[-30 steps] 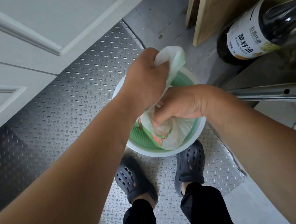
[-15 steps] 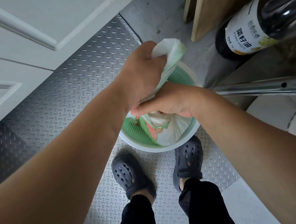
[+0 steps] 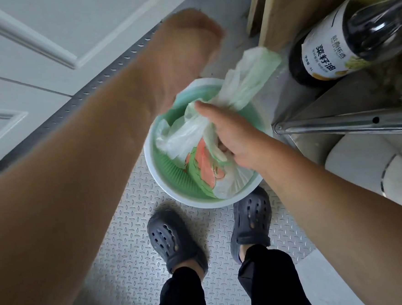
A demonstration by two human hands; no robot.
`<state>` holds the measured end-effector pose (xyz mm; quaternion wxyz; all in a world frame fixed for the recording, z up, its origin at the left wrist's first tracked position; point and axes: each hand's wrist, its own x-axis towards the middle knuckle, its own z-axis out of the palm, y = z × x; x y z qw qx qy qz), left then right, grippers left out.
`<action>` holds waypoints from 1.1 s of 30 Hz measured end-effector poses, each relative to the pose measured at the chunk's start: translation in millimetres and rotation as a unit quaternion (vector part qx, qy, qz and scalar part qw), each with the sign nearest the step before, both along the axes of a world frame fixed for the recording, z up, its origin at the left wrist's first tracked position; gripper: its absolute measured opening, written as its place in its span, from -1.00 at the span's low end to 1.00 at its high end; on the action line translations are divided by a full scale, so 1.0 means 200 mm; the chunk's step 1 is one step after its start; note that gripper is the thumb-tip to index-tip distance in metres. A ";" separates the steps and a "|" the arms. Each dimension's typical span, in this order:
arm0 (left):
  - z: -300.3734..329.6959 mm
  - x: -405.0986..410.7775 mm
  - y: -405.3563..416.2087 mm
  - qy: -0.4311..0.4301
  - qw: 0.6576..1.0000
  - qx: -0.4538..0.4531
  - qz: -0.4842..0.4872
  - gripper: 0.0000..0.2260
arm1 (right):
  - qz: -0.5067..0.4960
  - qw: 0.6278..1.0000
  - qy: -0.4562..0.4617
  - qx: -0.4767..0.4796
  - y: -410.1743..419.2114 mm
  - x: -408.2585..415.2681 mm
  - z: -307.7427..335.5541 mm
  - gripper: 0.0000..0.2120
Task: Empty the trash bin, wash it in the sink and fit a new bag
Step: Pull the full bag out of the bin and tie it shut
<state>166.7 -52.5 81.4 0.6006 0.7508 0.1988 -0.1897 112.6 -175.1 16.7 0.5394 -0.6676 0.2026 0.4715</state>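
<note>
A round trash bin point(image 3: 174, 192) with a white rim and green ribbed inside stands on the metal floor in front of my feet. A thin pale-green trash bag point(image 3: 244, 77) with orange and white waste in it sits in the bin. My right hand point(image 3: 232, 136) is shut on the gathered neck of the bag over the bin's right half; the bag's loose top sticks up past my fingers. My left hand point(image 3: 187, 46) is blurred, raised above the bin's far rim, apart from the bag. Its fingers are not clear.
A dark oil bottle point(image 3: 344, 40) with a white label stands at the upper right beside a wooden board point(image 3: 287, 10). A steel rack rail point(image 3: 345, 123) juts out at the right. White cabinet doors point(image 3: 45, 44) fill the upper left. My dark clogs point(image 3: 170, 240) stand just behind the bin.
My left hand has let go of the bag's top and swung up and away. My right hand keeps its grip on the bag's neck. The bag's free top has flopped right.
</note>
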 end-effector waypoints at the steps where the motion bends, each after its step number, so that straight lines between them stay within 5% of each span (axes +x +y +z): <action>1: -0.03 -0.04 0.02 -0.016 0.998 0.021 0.062 -0.73 | -0.042 0.999 0.022 0.019 -0.01 0.00 0.00 -0.60; 5: -0.18 -0.33 0.02 0.006 0.979 0.072 0.190 -0.71 | -0.150 0.986 0.048 0.051 -0.02 -0.01 0.01 -0.56; 11: -0.28 -0.60 -0.08 0.006 0.998 -0.060 0.036 -0.42 | -0.180 0.976 0.019 0.123 -0.08 -0.04 -0.02 -0.80; 15: -0.28 -0.60 -0.12 -0.008 0.999 0.040 -0.009 -0.28 | -0.199 0.973 0.009 0.120 -0.09 -0.04 -0.02 -0.77; 20: -0.23 -0.57 -0.20 -0.009 0.978 0.208 0.034 -0.53 | -0.192 0.976 -0.033 0.101 -0.08 -0.05 -0.01 -0.79; 24: -0.23 -0.55 -0.22 -0.037 0.960 0.273 -0.053 -0.87 | -0.230 0.968 -0.073 0.074 -0.06 -0.05 -0.01 -0.91; 33: -0.29 -0.56 -0.18 -0.110 0.966 0.221 -0.081 -0.78 | -0.130 0.989 -0.059 -0.033 -0.13 -0.02 -0.04 -0.91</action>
